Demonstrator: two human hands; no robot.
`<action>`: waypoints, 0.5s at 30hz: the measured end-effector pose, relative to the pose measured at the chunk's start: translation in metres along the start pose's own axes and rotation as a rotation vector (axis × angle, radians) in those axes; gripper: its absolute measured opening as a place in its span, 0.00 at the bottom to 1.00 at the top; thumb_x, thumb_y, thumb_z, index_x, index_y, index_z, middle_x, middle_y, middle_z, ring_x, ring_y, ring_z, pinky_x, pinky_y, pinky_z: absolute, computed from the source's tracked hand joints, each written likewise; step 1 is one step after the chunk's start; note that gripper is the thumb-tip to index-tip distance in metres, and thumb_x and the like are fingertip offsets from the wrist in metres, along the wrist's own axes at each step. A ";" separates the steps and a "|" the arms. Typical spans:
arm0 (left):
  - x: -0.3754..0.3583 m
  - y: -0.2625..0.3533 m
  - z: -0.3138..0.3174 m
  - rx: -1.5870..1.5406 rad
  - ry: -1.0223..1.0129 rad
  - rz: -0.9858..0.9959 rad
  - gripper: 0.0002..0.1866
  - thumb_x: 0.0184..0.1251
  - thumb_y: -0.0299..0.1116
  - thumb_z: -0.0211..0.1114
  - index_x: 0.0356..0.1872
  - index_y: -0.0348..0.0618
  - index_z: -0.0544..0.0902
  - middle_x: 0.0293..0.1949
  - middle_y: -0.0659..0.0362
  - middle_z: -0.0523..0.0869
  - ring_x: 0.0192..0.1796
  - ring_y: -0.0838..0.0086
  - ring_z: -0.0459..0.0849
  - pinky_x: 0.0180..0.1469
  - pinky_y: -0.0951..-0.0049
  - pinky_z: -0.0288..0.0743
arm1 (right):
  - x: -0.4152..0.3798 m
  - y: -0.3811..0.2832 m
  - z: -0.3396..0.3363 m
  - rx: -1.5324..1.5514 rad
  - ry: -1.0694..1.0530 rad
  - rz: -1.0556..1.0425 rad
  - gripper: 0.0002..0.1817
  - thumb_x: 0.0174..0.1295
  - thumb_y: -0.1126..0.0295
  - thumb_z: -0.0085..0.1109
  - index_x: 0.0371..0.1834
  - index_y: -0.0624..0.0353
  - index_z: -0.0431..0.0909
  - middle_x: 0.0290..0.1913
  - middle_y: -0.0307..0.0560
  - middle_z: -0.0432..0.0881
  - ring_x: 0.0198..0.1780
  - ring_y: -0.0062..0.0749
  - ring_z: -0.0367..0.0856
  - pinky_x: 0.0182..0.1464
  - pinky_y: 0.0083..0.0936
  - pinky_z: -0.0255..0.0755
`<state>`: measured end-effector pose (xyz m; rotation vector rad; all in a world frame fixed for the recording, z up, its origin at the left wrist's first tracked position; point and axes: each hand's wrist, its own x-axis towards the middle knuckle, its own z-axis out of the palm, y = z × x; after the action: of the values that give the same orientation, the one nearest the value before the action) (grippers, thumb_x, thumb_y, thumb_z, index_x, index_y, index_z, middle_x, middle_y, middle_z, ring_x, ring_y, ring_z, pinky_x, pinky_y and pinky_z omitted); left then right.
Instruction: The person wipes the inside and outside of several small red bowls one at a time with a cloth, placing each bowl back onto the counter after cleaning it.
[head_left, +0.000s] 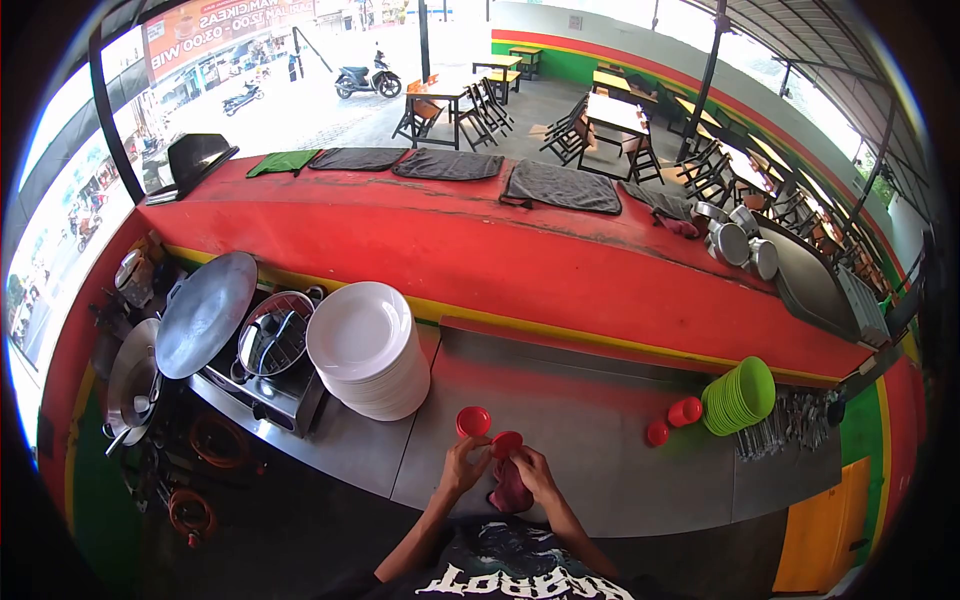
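Near the front edge of the metal counter, my left hand [464, 468] pinches the rim of a small round red lid [507, 442]. My right hand [537, 474] is closed on a dark red cloth [511, 490], which hangs below the lid and touches its underside or edge. Just beyond my left hand stands a red cup [473, 421], its open top facing up. Farther right on the counter are a red container [685, 411] and a smaller red piece [657, 433], both lying apart from my hands.
A tall stack of white plates [365, 340] stands left, beside a stove [290, 400] with a glass-lidded pan [272, 335]. Nested green cups [738, 397] and several pieces of cutlery [790, 425] lie right. A red ledge [480, 240] with folded grey cloths [562, 187] runs behind.
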<state>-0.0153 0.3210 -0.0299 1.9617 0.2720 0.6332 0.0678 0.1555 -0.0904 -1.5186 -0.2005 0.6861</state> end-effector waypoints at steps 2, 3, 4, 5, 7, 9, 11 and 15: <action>0.001 0.000 -0.001 -0.058 -0.052 -0.031 0.11 0.65 0.30 0.71 0.43 0.35 0.84 0.40 0.50 0.90 0.46 0.60 0.90 0.49 0.63 0.81 | 0.004 0.007 -0.003 0.001 -0.023 0.013 0.13 0.73 0.65 0.55 0.48 0.63 0.82 0.41 0.39 0.84 0.43 0.21 0.80 0.48 0.24 0.75; 0.001 0.000 -0.001 -0.117 -0.088 -0.048 0.12 0.66 0.31 0.71 0.46 0.35 0.82 0.42 0.50 0.90 0.47 0.61 0.90 0.50 0.63 0.81 | 0.003 0.004 -0.002 -0.006 -0.032 0.010 0.14 0.74 0.64 0.55 0.49 0.63 0.82 0.42 0.40 0.84 0.43 0.21 0.81 0.49 0.24 0.76; 0.001 0.000 -0.001 -0.176 -0.125 -0.065 0.14 0.68 0.32 0.70 0.48 0.35 0.81 0.44 0.51 0.89 0.48 0.62 0.90 0.52 0.63 0.81 | 0.001 0.002 -0.002 -0.012 -0.040 0.009 0.15 0.75 0.63 0.54 0.50 0.64 0.82 0.42 0.40 0.85 0.43 0.22 0.82 0.49 0.25 0.76; 0.001 0.000 0.000 -0.269 -0.162 -0.089 0.16 0.70 0.33 0.68 0.52 0.35 0.79 0.48 0.51 0.88 0.51 0.64 0.88 0.54 0.63 0.80 | -0.002 0.000 -0.003 -0.019 -0.048 0.008 0.16 0.75 0.62 0.53 0.51 0.64 0.82 0.42 0.41 0.85 0.43 0.23 0.83 0.50 0.25 0.77; 0.001 0.002 0.005 -0.455 -0.236 -0.137 0.19 0.74 0.35 0.64 0.59 0.34 0.75 0.54 0.51 0.85 0.56 0.68 0.85 0.59 0.64 0.78 | -0.006 -0.006 -0.010 -0.029 -0.166 0.034 0.18 0.76 0.60 0.52 0.53 0.64 0.81 0.43 0.42 0.85 0.43 0.25 0.84 0.50 0.26 0.78; 0.002 0.010 0.004 -0.413 -0.335 -0.112 0.22 0.78 0.38 0.58 0.65 0.35 0.71 0.59 0.50 0.82 0.61 0.68 0.81 0.63 0.64 0.74 | -0.014 -0.026 -0.011 0.005 -0.267 0.098 0.19 0.76 0.59 0.51 0.54 0.64 0.80 0.44 0.43 0.86 0.43 0.26 0.84 0.50 0.26 0.78; 0.003 0.014 0.008 -0.461 -0.420 -0.134 0.24 0.81 0.41 0.54 0.68 0.37 0.68 0.60 0.50 0.81 0.64 0.68 0.78 0.65 0.65 0.72 | -0.022 -0.046 -0.011 0.086 -0.346 0.200 0.19 0.76 0.58 0.51 0.54 0.63 0.80 0.44 0.43 0.86 0.43 0.27 0.85 0.50 0.27 0.79; 0.000 0.013 0.019 -0.526 -0.485 -0.171 0.25 0.82 0.46 0.50 0.68 0.38 0.69 0.55 0.52 0.83 0.59 0.70 0.80 0.61 0.69 0.73 | -0.028 -0.054 -0.017 0.065 -0.410 0.250 0.18 0.76 0.57 0.51 0.51 0.63 0.80 0.43 0.43 0.85 0.42 0.27 0.85 0.49 0.27 0.79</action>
<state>-0.0061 0.3004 -0.0248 1.5004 -0.0315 0.0852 0.0705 0.1315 -0.0318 -1.3396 -0.2970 1.1929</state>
